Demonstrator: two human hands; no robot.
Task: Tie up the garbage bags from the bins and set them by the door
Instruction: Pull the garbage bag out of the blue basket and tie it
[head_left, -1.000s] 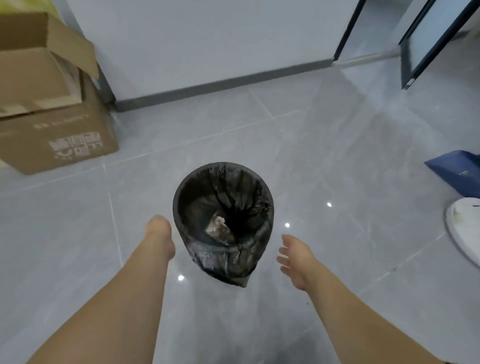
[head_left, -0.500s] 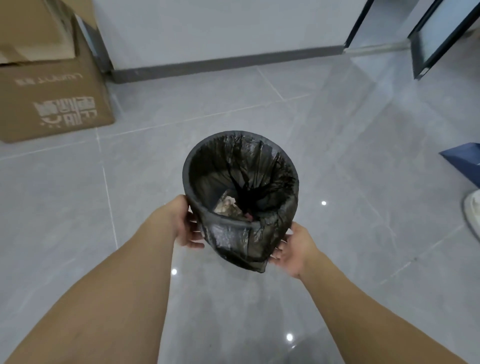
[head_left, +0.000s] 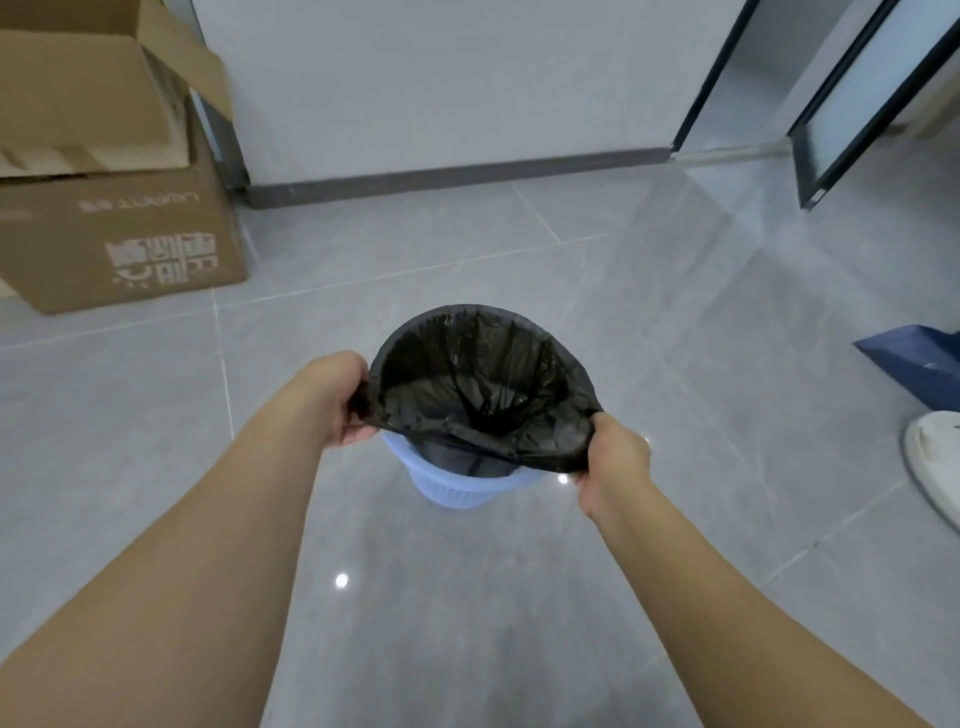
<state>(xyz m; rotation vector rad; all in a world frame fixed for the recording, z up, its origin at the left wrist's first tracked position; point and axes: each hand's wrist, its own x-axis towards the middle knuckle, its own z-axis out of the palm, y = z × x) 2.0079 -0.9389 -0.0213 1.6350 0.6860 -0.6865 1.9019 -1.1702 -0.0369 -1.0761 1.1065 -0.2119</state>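
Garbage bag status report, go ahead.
Both hands, left and right, grip the black garbage bag rim. Near edge pulled off the blue bin, bag untied. Nothing blocking; cardboard box far left.

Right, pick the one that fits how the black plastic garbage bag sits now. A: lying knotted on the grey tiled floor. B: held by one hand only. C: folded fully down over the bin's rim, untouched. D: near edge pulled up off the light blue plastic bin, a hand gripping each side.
D: the left hand and right hand each grip the black plastic garbage bag, baring the light blue plastic bin.
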